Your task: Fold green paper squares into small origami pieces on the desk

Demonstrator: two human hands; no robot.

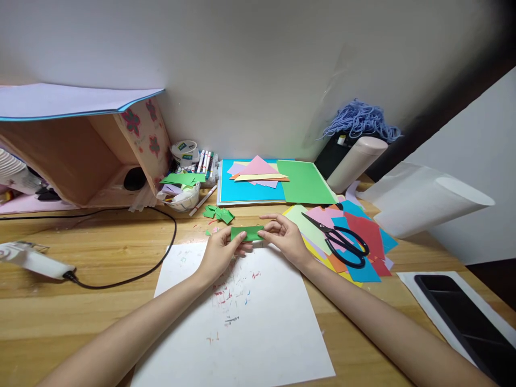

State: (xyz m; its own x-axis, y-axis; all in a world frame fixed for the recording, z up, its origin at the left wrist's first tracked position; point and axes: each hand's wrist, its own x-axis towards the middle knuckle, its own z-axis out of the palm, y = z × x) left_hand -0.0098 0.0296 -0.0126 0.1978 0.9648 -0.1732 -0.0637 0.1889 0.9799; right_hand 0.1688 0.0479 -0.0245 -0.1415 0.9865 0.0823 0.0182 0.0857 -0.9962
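A small strip of green paper [247, 233] is held level between my two hands, above the far edge of a white sheet [278, 317] marked with coloured smudges. My left hand [221, 246] pinches the strip's left part, thumb on top. At its right end, my right hand [285, 237] grips it between thumb and fingers. Just beyond my left hand lies a small heap of cut green paper pieces [220, 214]. Black-handled scissors [342, 242] rest on coloured paper scraps [373, 236] to the right of my right hand.
Blue and green paper sheets [308, 181] lie at the back by the wall. A tub of scraps [183, 198] and markers [205, 161] stand back left, beside an open box [145, 145]. A corded white tool [36, 260] lies left, a phone [467, 322] right.
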